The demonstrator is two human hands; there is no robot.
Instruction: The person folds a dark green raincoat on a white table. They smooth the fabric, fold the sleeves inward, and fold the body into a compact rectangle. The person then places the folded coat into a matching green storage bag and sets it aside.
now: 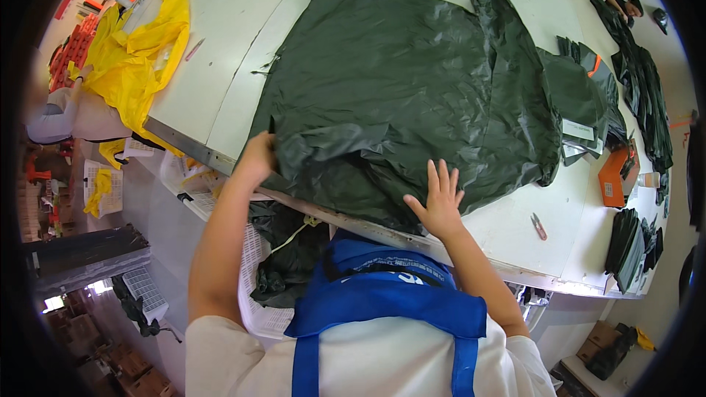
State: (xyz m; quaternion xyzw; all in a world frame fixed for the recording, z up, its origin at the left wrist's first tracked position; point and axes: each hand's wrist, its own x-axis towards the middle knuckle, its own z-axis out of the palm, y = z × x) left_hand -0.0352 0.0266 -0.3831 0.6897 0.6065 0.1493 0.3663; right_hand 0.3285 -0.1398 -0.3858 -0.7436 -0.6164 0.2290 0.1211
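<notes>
A large dark green, shiny waterproof garment [375,66] lies spread over the white worktable [228,95] in front of me. A long narrow part like a sleeve runs to its far right. My left hand [257,158] is closed at the garment's near left edge, where the cloth is lifted and folded; a dark pointed tip shows just above the fingers. My right hand [439,202] has its fingers spread on the near part of the garment, right of the fold. The cloth bunches and wrinkles between both hands.
Thread snips [540,226] lie at right, near an orange box [618,175] and folded dark green pieces [625,250]. A white crate [257,301] with dark cloth stands below the table edge. At far left a person [62,114] handles yellow material [151,44].
</notes>
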